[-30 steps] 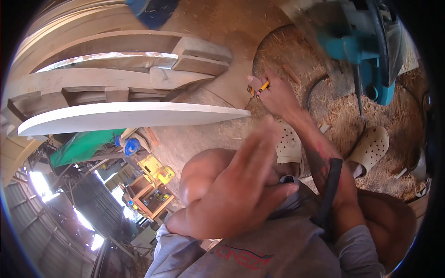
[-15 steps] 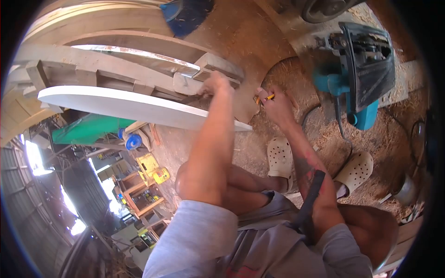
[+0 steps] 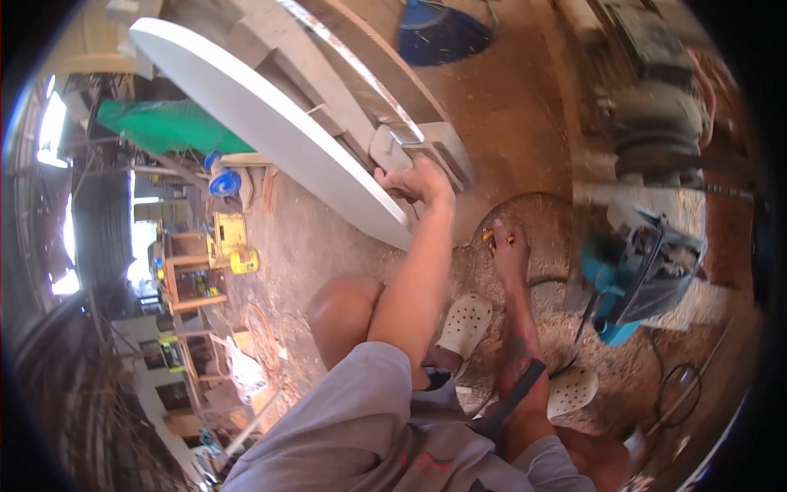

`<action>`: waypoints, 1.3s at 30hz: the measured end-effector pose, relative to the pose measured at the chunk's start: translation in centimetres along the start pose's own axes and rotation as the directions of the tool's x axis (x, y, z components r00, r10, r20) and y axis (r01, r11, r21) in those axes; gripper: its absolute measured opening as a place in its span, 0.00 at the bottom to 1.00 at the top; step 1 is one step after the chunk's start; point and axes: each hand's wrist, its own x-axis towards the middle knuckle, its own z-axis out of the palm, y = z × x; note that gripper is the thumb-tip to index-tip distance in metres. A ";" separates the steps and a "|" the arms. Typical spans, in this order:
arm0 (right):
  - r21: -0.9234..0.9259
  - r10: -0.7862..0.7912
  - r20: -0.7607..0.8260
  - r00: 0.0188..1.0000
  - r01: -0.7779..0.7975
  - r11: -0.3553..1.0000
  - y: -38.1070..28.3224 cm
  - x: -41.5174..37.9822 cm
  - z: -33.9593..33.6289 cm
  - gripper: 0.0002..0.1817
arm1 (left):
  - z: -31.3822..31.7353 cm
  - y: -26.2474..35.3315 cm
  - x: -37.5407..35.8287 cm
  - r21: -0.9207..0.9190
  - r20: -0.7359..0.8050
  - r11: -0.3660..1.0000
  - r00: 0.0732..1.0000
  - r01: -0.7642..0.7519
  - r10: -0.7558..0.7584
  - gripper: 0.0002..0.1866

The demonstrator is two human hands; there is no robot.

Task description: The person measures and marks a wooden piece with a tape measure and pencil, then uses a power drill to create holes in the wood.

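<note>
My left hand (image 3: 420, 182) reaches over the near end of a wooden frame (image 3: 455, 152). Its fingers are apart and point toward the top edge of a long white curved board (image 3: 287, 123), fingertips right at that edge. The board stands on its long side beside the frame, its near end low by the floor. In my right hand (image 3: 511, 250), held low over the sawdust-covered floor, the fingers are closed around a small yellow pencil-like stick (image 3: 498, 238), mostly hidden by the fingers.
A teal circular saw (image 3: 635, 279) rests at the right with its cord on the floor. A blue broom head (image 3: 443, 34) lies at the top. Yellow containers (image 3: 238, 246) and wooden shelving (image 3: 188, 271) stand at the left. My perforated clogs (image 3: 465, 326) are on the floor below my hands.
My view has turned, so the board and frame now slant more steeply. My left hand remains by the frame's end; my right hand still holds the yellow stick.
</note>
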 end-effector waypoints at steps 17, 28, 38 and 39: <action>-0.367 -0.070 0.101 0.992 0.103 0.924 -3.3 -5.1 -2.7 0.26 | -2.0 -1.6 2.2 0.207 0.199 0.977 0.980 -0.051 0.009 0.42; -0.375 0.189 0.163 0.968 -0.117 0.920 -8.4 -29.0 -10.6 0.18 | -28.3 14.3 -11.2 0.315 0.912 0.935 0.326 -0.163 -0.250 0.23; 0.158 0.128 -0.505 0.854 -0.054 0.986 -43.4 -45.4 -7.3 0.23 | -36.6 43.8 -5.7 0.487 0.792 0.861 -0.490 0.146 -0.364 0.42; 0.200 0.136 -0.501 0.855 -0.038 0.979 -44.8 -46.3 -7.9 0.22 | -36.6 45.1 -5.5 0.427 0.770 0.903 -0.542 0.045 -0.337 0.41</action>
